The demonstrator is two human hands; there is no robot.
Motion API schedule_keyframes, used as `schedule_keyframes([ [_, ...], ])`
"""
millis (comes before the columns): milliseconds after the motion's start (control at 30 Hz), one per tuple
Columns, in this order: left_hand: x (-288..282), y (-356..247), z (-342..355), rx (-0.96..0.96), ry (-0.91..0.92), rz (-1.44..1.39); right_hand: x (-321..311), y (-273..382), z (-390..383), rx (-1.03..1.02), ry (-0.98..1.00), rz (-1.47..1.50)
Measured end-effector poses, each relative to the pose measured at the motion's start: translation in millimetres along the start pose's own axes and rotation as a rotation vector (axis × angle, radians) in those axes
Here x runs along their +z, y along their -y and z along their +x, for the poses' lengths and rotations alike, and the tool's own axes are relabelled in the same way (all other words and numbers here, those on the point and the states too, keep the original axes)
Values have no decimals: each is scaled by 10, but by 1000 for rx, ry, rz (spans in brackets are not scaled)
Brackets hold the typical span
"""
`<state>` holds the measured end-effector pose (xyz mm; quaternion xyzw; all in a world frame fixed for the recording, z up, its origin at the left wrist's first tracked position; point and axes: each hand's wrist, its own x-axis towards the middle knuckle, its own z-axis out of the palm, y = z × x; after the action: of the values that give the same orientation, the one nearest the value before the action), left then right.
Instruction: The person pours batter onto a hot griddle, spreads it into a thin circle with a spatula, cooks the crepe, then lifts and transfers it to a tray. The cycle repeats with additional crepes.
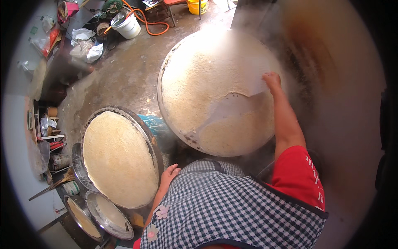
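A wide round griddle [159, 85] stands before me, most of it covered by a thin pale sheet of batter or pancake [186, 91]. A smooth greyish patch with a curved edge crosses the sheet towards my right hand. Over the griddle's right side is my right hand [272, 81], its fingers closed; glare and steam hide what they grip, if anything. Low beside my checked apron [224, 195], my left hand [168, 174] is open with fingers partly stretched and holds nothing visible. Nearest to it is a round tray [154, 143] bearing another pale flat sheet [118, 157].
Two smaller round pans [108, 216] [83, 219] with pale contents sit at the lower left. A white bucket [127, 27] and an orange hose [155, 33] are at the back. Shelves with clutter line the left wall. Steam drifts over the right side.
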<state>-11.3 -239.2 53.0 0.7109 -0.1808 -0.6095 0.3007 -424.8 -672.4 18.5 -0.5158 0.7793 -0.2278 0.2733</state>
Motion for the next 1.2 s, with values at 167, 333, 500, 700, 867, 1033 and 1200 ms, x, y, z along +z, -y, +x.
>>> schedule_keyframes([
  [167, -7, 44, 53, 27, 24, -53, -289, 199, -43, -221, -26, -67],
  [333, 7, 43, -9, 9, -15, -41, 648, 1037, -288, -266, 302, 190],
  [500, 49, -20, -154, -58, -117, 9, 1054, 1307, -64, -359, 324, 67],
  [700, 64, -95, -191, -49, -145, 23, 278, 624, 387, -215, 72, -123],
  [867, 87, -144, -26, -27, -56, -17, -226, -128, 215, -108, -30, -193],
  [1033, 113, -208, 188, 49, 61, 132, -621, -573, -187, -70, -73, -230],
  [1200, 79, -217, 206, 24, 85, 112, -1085, -566, -225, -175, -166, -341],
])
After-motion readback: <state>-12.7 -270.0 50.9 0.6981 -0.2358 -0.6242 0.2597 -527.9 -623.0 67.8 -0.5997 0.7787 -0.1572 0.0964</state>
